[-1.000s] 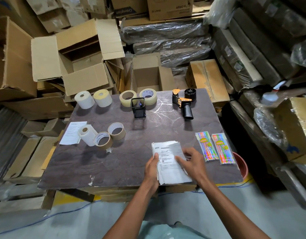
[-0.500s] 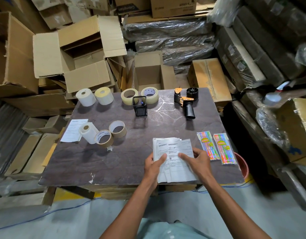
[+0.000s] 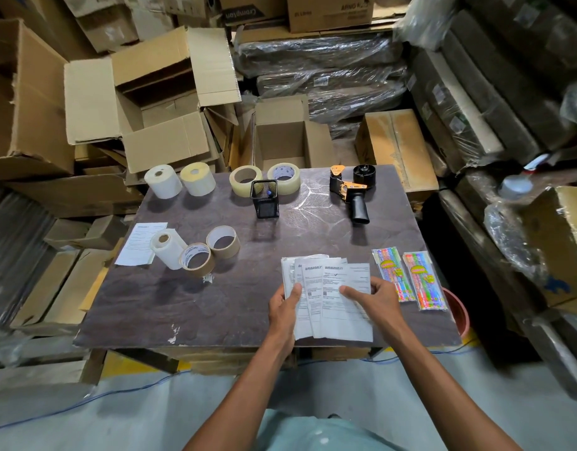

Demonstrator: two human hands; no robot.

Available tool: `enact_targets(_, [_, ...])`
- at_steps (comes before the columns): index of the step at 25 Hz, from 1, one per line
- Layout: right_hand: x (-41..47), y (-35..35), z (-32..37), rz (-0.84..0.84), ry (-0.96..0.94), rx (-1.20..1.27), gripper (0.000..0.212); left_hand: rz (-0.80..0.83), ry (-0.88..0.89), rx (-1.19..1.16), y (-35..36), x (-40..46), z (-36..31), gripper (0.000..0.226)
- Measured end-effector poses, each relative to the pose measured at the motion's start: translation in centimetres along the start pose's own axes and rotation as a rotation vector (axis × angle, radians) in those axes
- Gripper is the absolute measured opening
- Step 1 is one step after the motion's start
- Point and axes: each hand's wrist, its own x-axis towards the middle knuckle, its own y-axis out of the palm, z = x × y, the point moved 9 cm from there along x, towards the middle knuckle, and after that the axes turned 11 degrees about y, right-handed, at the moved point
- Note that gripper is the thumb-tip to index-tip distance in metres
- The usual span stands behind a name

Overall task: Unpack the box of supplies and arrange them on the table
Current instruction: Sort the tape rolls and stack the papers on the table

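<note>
Together, the left hand (image 3: 285,305) and right hand (image 3: 375,301) pinched a fanned stack of papers (image 3: 329,307), thumbs on top, at the table's (image 3: 215,304) near edge.

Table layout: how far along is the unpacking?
Mostly done: tape rolls, tape dispenser, mesh pen holder and pencil packs sit arranged. In hand: left hand and right hand fan printed sheets. Left: laying those down.

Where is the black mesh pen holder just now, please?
In the head view, the black mesh pen holder stands at the table's far side, just in front of two clear tape rolls, left of the tape dispenser.
</note>
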Motion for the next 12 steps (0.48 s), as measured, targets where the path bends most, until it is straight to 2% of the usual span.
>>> enact_targets(8, [-0.15, -0.82, 0.43, -0.059, 0.016, 0.191, 0.02, -0.058, 0.034, 0.059, -0.8, 0.51, -0.01, 0.021])
enact_targets(12, [-0.05, -0.47, 0.24, -0.06, 0.023, 0.19, 0.021, -0.061, 0.032, 0.05, -0.9, 0.38, -0.07, 0.021])
